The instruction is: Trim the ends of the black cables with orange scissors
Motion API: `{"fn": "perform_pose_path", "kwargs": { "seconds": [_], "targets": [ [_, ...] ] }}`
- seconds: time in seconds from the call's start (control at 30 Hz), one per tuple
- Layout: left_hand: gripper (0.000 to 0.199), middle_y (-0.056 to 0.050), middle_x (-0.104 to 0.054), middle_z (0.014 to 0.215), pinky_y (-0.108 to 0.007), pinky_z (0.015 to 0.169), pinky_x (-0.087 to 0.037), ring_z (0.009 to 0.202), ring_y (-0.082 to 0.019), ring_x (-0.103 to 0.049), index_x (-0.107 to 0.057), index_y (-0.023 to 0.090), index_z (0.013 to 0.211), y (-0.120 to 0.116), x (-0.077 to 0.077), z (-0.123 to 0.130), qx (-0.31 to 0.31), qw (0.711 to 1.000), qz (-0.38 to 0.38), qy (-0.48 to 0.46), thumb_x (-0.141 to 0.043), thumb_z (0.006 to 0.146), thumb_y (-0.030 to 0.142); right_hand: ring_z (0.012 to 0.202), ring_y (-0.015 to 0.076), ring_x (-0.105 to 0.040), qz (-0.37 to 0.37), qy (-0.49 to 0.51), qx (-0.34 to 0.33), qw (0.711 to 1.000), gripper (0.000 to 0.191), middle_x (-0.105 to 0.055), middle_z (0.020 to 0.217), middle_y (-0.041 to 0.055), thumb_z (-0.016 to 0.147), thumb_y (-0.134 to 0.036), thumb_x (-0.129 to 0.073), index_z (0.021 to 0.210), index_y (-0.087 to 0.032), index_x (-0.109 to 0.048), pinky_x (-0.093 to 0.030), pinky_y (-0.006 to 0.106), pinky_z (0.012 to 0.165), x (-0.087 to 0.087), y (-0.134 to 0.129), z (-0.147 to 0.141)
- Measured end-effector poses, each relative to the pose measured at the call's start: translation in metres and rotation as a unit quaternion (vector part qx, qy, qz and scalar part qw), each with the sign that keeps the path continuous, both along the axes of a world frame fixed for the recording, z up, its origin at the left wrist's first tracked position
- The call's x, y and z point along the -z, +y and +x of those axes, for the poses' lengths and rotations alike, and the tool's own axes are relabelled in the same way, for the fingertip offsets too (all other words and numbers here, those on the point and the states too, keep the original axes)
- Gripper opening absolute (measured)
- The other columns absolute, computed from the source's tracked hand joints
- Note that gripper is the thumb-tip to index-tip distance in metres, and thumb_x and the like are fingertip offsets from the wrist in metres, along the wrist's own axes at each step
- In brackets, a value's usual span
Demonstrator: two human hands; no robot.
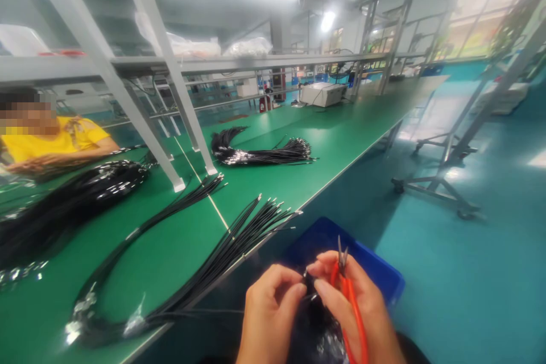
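Note:
My left hand is closed, thumb and forefinger pinching a small black piece, perhaps a cable end. The fingertips of my right hand meet it from the other side. That same right hand keeps a pair of orange-handled scissors against its palm, blades pointing up and slightly apart. Below my hands, dark material with shiny clear plastic is partly hidden. To the left, a curved bundle of black cables lies along the table edge, wrapped in clear plastic near its bend.
The green table carries another cable bundle and a large black pile. Grey shelf posts rise from it. A blue bin stands below its edge. Across sits a person in yellow. A wheeled frame stands right.

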State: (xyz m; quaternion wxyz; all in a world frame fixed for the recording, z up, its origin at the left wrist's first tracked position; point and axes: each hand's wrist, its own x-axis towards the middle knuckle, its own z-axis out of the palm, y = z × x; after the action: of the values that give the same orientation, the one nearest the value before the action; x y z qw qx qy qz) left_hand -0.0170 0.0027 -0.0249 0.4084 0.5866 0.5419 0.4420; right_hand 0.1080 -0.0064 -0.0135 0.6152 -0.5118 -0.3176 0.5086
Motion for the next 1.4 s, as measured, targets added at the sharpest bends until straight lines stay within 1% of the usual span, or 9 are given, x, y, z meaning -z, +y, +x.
{"fn": "perform_pose_path", "kwargs": {
  "seconds": [0.2,0.3,0.37,0.47,0.67,0.93,1.17,1.3,1.4],
  "targets": [
    [0.011,0.000,-0.067,0.062,-0.022,0.058,-0.045,0.060,-0.016,-0.060,-0.065,0.018,0.063,-0.007,-0.002,0.005,0.002,1.000,0.004,0.019,-0.061,0.073,0.017,0.059,0.0143,-0.055,0.045,-0.040,0.049,0.997,0.016,-0.056,0.063,-0.0041,0.068,-0.025,-0.069,0.078,-0.023,-0.057,-0.046,0.025,0.060,-0.002,0.001,-0.017],
    [0.013,-0.001,-0.067,0.062,-0.022,0.057,-0.045,0.059,-0.017,-0.060,-0.065,0.018,0.062,-0.008,-0.002,0.007,-0.006,1.000,-0.008,0.006,-0.060,0.075,0.020,0.060,0.0135,-0.053,0.048,-0.046,0.022,0.998,0.013,-0.056,0.068,-0.0029,0.073,-0.026,-0.066,0.081,-0.023,-0.057,-0.044,0.023,0.056,0.002,-0.005,-0.020],
    [0.014,-0.001,-0.067,0.061,-0.022,0.057,-0.046,0.060,-0.017,-0.061,-0.064,0.017,0.062,-0.008,-0.003,0.007,-0.006,1.000,-0.019,-0.006,-0.060,0.075,0.022,0.064,0.0149,-0.054,0.046,-0.017,-0.008,0.999,0.014,-0.058,0.072,-0.0011,0.075,-0.030,-0.065,0.084,-0.023,-0.057,-0.045,0.023,0.058,0.005,-0.009,-0.020],
    [0.013,-0.001,-0.067,0.061,-0.023,0.058,-0.046,0.061,-0.017,-0.061,-0.062,0.017,0.062,-0.007,-0.004,0.005,-0.001,0.999,-0.029,-0.021,-0.061,0.074,0.022,0.073,0.0180,-0.057,0.046,0.044,-0.034,0.997,0.019,-0.060,0.077,0.0010,0.070,-0.030,-0.068,0.085,-0.023,-0.059,-0.047,0.026,0.065,0.010,-0.011,-0.018],
    [0.011,-0.001,-0.068,0.062,-0.023,0.058,-0.048,0.061,-0.017,-0.061,-0.062,0.017,0.063,-0.005,-0.006,0.000,0.018,0.997,-0.040,-0.059,-0.063,0.072,0.022,0.082,0.0213,-0.059,0.027,0.094,-0.030,0.995,0.027,-0.064,0.081,0.0031,0.065,-0.032,-0.072,0.089,-0.022,-0.061,-0.047,0.031,0.076,0.013,-0.010,-0.013],
    [0.011,0.000,-0.066,0.061,-0.022,0.057,-0.044,0.059,-0.014,-0.058,-0.060,0.016,0.063,-0.008,-0.008,-0.001,0.039,0.994,-0.055,-0.087,-0.063,0.073,0.021,0.065,0.0148,-0.055,-0.004,0.142,-0.035,0.989,0.026,-0.059,0.068,-0.0023,0.063,-0.029,-0.077,0.081,-0.022,-0.060,-0.044,0.023,0.060,0.002,-0.006,-0.014],
    [0.018,0.000,-0.065,0.059,-0.021,0.056,-0.040,0.057,-0.012,-0.053,-0.058,0.016,0.062,-0.003,-0.005,-0.005,0.074,0.967,-0.125,-0.212,-0.070,0.069,0.027,0.061,0.0136,-0.052,0.016,0.155,-0.059,0.986,0.026,-0.060,0.070,-0.0012,0.062,-0.024,-0.077,0.082,-0.021,-0.061,-0.043,0.024,0.057,0.003,-0.007,-0.017],
    [0.019,-0.002,-0.068,0.062,-0.023,0.059,-0.042,0.059,-0.014,-0.057,-0.060,0.016,0.063,-0.002,-0.008,-0.006,0.084,0.960,-0.131,-0.232,-0.072,0.068,0.029,0.061,0.0142,-0.053,0.009,0.153,-0.048,0.987,0.024,-0.059,0.067,-0.0015,0.063,-0.028,-0.076,0.080,-0.021,-0.060,-0.042,0.023,0.056,-0.001,-0.006,-0.018],
    [0.020,-0.001,-0.066,0.059,-0.021,0.055,-0.039,0.055,-0.012,-0.053,-0.060,0.015,0.061,-0.002,-0.009,-0.007,0.081,0.959,-0.134,-0.237,-0.073,0.067,0.029,0.061,0.0136,-0.052,0.002,0.148,-0.054,0.988,0.021,-0.058,0.066,-0.0026,0.065,-0.029,-0.076,0.077,-0.021,-0.060,-0.042,0.022,0.057,-0.001,-0.006,-0.019]
  ]
}}
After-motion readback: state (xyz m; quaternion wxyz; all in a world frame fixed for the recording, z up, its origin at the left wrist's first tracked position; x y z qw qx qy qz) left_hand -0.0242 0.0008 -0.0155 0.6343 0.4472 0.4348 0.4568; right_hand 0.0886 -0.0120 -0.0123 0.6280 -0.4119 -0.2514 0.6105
